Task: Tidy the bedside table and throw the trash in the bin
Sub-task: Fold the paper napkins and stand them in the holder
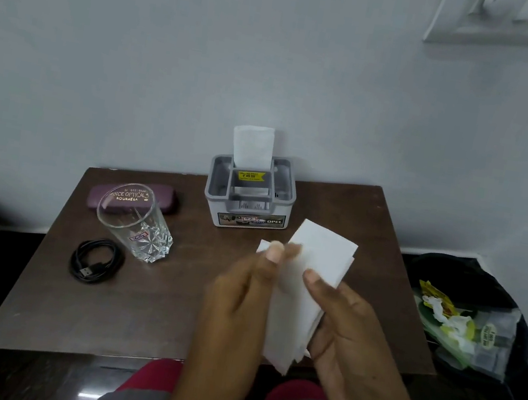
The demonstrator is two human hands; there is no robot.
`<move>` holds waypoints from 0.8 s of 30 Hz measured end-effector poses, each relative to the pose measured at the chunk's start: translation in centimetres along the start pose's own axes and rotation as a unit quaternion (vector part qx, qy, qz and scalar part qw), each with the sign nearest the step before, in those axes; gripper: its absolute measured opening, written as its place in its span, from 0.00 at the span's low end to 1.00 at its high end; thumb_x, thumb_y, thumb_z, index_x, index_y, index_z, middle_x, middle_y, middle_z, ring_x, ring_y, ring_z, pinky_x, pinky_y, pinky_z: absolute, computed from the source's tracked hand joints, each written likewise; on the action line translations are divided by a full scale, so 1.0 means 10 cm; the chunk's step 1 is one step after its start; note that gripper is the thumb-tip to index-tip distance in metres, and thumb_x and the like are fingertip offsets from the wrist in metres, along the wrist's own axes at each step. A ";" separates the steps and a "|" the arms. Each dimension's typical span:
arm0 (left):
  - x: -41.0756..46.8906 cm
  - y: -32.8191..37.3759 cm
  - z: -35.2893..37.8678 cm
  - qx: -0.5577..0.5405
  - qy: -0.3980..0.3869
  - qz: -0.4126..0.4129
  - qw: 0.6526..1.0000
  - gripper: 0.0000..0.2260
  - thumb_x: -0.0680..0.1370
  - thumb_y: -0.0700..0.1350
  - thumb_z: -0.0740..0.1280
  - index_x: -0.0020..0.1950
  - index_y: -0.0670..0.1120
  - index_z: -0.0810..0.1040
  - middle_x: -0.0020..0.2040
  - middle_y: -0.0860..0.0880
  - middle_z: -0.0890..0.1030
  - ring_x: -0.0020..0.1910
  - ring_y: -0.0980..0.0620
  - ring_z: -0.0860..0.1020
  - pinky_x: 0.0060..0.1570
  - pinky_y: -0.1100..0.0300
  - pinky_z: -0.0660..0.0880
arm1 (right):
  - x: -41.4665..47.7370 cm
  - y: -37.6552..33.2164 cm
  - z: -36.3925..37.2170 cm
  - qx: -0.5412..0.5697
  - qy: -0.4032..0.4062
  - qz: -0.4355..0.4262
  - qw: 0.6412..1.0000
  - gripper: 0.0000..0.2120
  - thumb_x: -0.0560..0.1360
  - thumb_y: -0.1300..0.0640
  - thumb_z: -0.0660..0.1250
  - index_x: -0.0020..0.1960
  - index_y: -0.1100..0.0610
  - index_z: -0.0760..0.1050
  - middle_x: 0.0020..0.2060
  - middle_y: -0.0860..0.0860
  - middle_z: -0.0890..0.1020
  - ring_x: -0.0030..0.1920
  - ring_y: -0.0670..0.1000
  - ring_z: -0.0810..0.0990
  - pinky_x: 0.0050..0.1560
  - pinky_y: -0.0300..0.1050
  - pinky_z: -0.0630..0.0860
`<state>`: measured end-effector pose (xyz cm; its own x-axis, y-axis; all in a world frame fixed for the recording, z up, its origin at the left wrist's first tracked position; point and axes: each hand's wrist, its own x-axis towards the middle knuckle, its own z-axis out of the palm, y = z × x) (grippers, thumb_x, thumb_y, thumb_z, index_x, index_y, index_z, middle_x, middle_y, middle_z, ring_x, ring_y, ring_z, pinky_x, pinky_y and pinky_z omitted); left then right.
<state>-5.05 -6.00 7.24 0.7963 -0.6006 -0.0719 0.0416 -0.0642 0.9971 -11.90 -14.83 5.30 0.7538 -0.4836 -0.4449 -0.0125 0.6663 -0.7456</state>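
View from above of a small dark wooden bedside table (171,306) set against a pale wall. In the lower centre of the frame two bare hands hold a white paper tissue (318,262) just above the table's front right part. The left hand (238,295) pinches the tissue's upper left edge between thumb and fingertips. The right hand (351,319) grips its right side, with the thumb pressed on the front. The tissue looks flat and partly folded.

At the back centre of the table stands a grey tissue holder (249,194) with another tissue sticking upright out of it. Towards the left of the frame are an upright clear glass (136,222), a purple spectacle case (167,195) behind it, and a coiled black cable (96,260) in front of it.

At the right edge, on the floor just beside the table, is a black-lined bin (445,261) with wrappers (454,317) already inside.

The step in hand seems to be dealing with this loose tissue. Whether it is being folded to keep or gathered as rubbish cannot be told. If it is rubbish, the next move calls for carrying it rightward over the bin and letting go
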 end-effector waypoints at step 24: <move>0.61 0.04 -0.43 -0.103 -0.136 -0.163 0.972 0.27 0.72 0.63 0.58 0.63 0.48 0.76 0.56 0.49 0.83 0.56 0.53 0.81 0.54 0.59 0.79 | -0.01 0.10 -0.11 -0.173 -0.074 0.116 0.975 0.19 0.58 0.51 0.75 0.47 0.55 0.82 0.44 0.50 0.87 0.44 0.51 0.85 0.42 0.45 0.82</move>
<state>2.39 -6.26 7.30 0.5333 -0.7648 -0.3615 0.4071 -0.1426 0.9022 -12.69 -14.77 4.02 0.7900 -0.2391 -0.5646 -0.3962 0.5036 -0.7677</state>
